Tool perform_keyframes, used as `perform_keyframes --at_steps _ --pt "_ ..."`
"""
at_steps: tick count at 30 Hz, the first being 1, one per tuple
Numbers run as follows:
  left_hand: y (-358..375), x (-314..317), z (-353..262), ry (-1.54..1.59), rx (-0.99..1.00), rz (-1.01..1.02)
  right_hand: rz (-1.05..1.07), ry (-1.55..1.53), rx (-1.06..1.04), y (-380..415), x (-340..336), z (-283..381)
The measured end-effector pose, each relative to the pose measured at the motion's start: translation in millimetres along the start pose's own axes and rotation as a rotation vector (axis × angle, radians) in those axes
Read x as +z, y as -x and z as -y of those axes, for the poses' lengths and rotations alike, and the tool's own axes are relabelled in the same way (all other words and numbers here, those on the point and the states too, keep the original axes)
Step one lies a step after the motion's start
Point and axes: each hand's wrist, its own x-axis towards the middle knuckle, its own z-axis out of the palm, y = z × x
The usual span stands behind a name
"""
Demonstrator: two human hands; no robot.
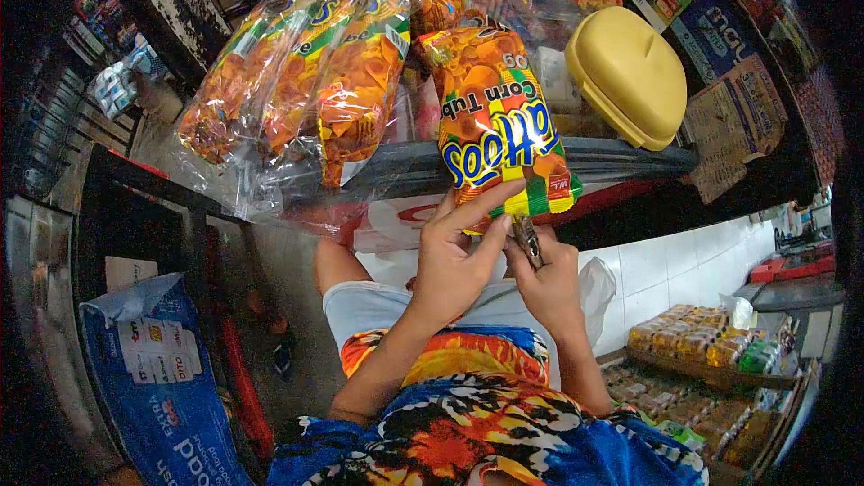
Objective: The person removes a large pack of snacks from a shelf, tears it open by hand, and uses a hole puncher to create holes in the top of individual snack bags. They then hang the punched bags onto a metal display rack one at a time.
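A bag of corn snacks (499,126), orange, yellow and green with blue lettering, stands in front of me with its print upside down. My left hand (454,256) pinches its near edge, the index finger stretched across the front and the thumb close to the edge. Closed around a small dark metal tool (527,241), my right hand (547,274) is just right of the left one. The tool's tip meets the bag's near edge; its jaws are too small to make out. Left of the bag lies a large clear plastic pack (333,81) of similar snack bags.
A yellow lidded plastic container (628,76) sits right of the bag, by the dark counter edge (612,157). Racks of small bottled goods (693,333) stand at lower right. A blue printed banner (166,378) hangs at lower left. Cardboard pieces (742,117) lie at right.
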Motion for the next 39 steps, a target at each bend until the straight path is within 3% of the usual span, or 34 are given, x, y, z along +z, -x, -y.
perform_keyframes --at_steps 15,24,32,39 --pt "1.2 -1.1 3.4 -0.008 0.003 0.023 -0.019 -0.075 0.052 1.2 3.8 -0.6" --pt "1.6 -0.1 -2.2 0.036 -0.010 0.006 0.057 -0.154 0.187 4.8 11.0 -10.6" --pt "1.4 -1.6 -1.1 0.016 -0.017 0.017 -0.066 -0.209 0.099 0.0 2.3 -3.4" --pt "1.5 -2.3 0.8 0.021 0.008 0.008 0.006 -0.049 0.045 -0.9 -3.0 -1.1"
